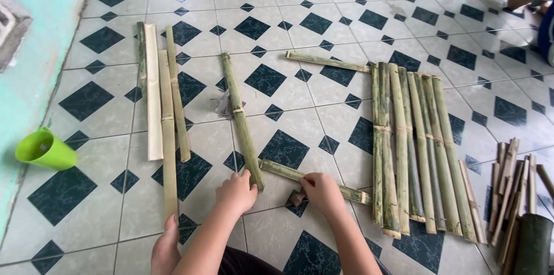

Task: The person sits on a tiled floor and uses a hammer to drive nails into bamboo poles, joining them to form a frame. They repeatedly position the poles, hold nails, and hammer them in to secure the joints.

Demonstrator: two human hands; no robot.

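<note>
Here, floor [346, 32] level: bound bamboo panel [415, 148] right. Left hand [236, 191] curled over long bamboo slat [239, 119] at its near end; right hand [323, 193] closed, apparently pinching short cross slat [311, 180]. Green cup [45, 149] lying sideways, contents unclear.

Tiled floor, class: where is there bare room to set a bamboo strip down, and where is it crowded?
Bare tile lies between the single bamboo pole and the bamboo panel, and between the green cup and the loose slats. It is crowded beside the short sticks and around the left hand and right hand.
</note>
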